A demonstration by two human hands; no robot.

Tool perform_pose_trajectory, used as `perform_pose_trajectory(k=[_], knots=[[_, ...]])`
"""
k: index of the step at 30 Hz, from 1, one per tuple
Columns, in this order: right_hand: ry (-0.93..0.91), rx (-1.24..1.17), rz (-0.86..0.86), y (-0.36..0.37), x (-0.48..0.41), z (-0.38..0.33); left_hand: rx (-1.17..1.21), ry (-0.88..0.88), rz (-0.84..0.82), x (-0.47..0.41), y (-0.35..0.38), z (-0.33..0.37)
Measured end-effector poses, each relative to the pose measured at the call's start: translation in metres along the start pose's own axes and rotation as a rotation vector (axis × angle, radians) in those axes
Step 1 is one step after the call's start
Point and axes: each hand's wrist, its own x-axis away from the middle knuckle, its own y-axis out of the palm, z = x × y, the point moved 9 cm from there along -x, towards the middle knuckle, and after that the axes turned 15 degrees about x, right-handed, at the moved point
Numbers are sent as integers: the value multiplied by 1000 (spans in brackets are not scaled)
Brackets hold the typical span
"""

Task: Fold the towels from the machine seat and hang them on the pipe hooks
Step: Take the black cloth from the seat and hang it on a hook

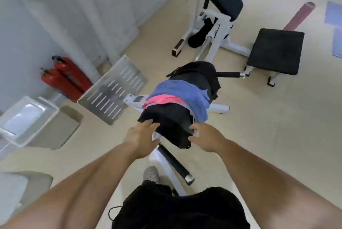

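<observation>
Two hands reach to the near end of a heap of towels in the middle of the frame, draped over the machine seat, which is itself covered. The black towel [166,117] lies nearest, its lower edge hanging past the front. Behind it a pink towel [162,99] shows as a narrow band, then a blue towel [185,92] spills down the right side, with a dark bundle [199,75] beyond. The left hand [142,132] lays its fingers over the black towel's left corner; its thumb is hidden, so whether it grasps cannot be told. The right hand [203,138] pinches the towel's right edge, fingers above and thumb below. Just below the hands a black-gripped handle bar [174,162] slants toward the lower right, with a grey shoe [151,173] beside it. Left of the heap the room is tight: a slotted metal footplate [112,90] stands just beside it, with two red fire extinguishers [64,79] against the wall and a white tray [27,117] at the left edge. Right of the heap the beige floor [277,127] lies wide and bare, and a black padded stool [275,51] stands well apart at the upper right.
</observation>
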Motion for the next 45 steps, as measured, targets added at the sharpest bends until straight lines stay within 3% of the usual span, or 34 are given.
perform_pose_trajectory(k=[6, 11, 19, 22, 28, 32, 35, 37, 41, 45], knots=[[115, -140, -108, 32, -34, 0, -47, 2, -260, -43, 17, -25], [122, -204, -65, 44, -64, -8, -32, -27, -378, -60, 32, -29], [127, -5, 35, 54, -87, -9, 9, -93, -435, -57, 49, -33], [72, 108, -27, 56, -90, -9, -17, -85, -458, -58, 46, -31], [73, 101, -269, 57, -62, 32, -59, -72, -506, -59, 44, -28], [112, 59, -244, 36, -41, 52, -51, -64, -476, -66, 43, -31], [124, -70, -129, 8, -30, 45, -79, 20, -283, -74, 25, -9], [84, -143, -26, -17, -26, 29, 59, 119, -164, -79, 11, 21], [-26, -219, 129, -63, -31, -5, 315, 377, -191, -88, 0, 86], [-128, -277, 174, -92, -47, -9, 375, 326, -156, -117, -11, 99]])
